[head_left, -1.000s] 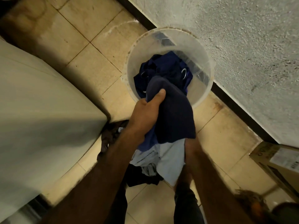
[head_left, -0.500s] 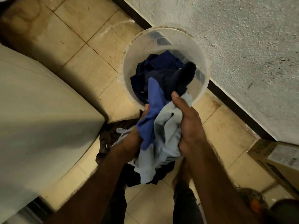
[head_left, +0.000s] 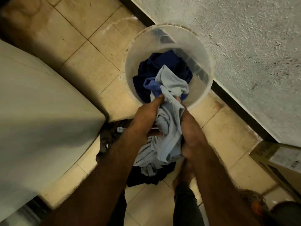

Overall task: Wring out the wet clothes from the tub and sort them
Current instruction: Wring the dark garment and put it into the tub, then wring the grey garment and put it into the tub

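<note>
In the head view, both hands are gripping 1 pale cloth (head_left: 169, 128) just over the near rim of the tub (head_left: 202, 51). The left hand (head_left: 145, 118) is closing around its upper part, and the right hand (head_left: 190, 128) is clamping the bunched middle, likely so wrung water is falling into or beside the tub. Its top end is lying on dark blue clothes (head_left: 162, 62) inside the tub. Its tail is hanging over a dark pile (head_left: 114, 134) on the floor (head_left: 91, 66). Most fingertips are hiding in folds, and the pile's pieces are too dim to separate.
</note>
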Demonstrator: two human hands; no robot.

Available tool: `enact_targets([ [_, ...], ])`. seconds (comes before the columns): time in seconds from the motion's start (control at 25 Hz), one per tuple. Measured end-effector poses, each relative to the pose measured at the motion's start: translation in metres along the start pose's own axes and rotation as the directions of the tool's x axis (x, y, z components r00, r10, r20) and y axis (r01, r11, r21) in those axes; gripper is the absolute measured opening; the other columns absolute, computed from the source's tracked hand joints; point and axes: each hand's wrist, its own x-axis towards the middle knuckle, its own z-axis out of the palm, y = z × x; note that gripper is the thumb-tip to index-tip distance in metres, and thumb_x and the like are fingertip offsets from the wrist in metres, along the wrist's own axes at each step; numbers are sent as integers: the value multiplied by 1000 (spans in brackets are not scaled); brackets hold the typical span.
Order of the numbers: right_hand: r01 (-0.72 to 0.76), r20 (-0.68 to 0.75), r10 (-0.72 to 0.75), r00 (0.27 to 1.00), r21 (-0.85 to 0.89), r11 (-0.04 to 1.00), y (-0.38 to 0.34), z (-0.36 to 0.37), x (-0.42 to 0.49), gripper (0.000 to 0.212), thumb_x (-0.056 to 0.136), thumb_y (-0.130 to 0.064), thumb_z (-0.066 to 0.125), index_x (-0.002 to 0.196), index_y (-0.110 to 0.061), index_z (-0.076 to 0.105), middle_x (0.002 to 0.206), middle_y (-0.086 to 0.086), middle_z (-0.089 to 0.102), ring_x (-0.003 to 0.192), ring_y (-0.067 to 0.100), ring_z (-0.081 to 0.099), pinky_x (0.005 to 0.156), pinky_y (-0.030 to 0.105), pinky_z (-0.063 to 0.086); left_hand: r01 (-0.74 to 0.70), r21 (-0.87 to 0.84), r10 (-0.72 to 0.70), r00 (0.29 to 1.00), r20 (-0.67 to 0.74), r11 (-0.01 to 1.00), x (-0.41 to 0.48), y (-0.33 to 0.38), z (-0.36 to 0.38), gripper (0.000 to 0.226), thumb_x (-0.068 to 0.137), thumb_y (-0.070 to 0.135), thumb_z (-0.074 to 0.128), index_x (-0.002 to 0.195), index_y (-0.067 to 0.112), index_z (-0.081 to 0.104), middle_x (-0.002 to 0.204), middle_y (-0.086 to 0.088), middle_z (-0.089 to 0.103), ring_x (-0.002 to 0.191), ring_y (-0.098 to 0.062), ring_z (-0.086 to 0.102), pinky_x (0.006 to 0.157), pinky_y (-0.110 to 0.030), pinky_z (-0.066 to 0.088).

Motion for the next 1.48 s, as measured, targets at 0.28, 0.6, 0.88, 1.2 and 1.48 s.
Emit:
enact_targets([
  [0.28, 38, -130, -40, 991, -15, 999, 14, 9, 18, 57, 83, -47, 77, 133, -22, 64, 119, 7, 74, 104, 33, 72, 90, 53, 59, -160, 35, 164, 977, -136, 986, 2, 5, 4, 33, 88, 50, 62, 85, 19, 74, 95, -10, 75, 94, -28, 71, 89, -45, 58],
  [0.6, 420, -175, -439, 881, -133, 898, -37, 13, 44, 26, 90, -12, 72, 115, -20, 70, 118, 8, 75, 109, 27, 71, 92, 42, 59, -330, 38, 330, 920, -210, 943, -8, -6, -26, 38, 103, 39, 46, 109, 8, 68, 105, -11, 73, 93, -24, 69, 74, -31, 56],
  [0.88, 245, -23, -476, 879, -835, 493, -30, 9, 114, 40, 99, -18, 58, 138, -10, 60, 134, 12, 65, 123, 28, 60, 107, 37, 46, -106, 72, 116, 979, -165, 992, 14, -61, -55, 19, 99, 29, 56, 95, 13, 66, 87, -2, 71, 80, -17, 65, 64, -28, 47],
  [1.2, 175, 48, -616, 786, -973, 148, 88, -37, 57, 22, 96, -39, 59, 106, -21, 65, 100, 1, 64, 85, 20, 63, 67, 29, 47, 66, 78, -55, 988, -143, 995, 32, -97, -49, 17, 99, 28, 57, 97, 15, 68, 88, -6, 72, 81, -22, 64, 67, -30, 47],
  [1.48, -141, -133, 46, 990, -939, 315, 126, -46, 98, 63, 85, -38, 50, 141, -9, 51, 140, 21, 56, 124, 40, 57, 100, 46, 52, 34, 109, -22, 994, -106, 993, 32, -104, -50, 15, 96, 24, 63, 85, 14, 65, 83, -6, 71, 71, -14, 66, 56, -17, 52],
])
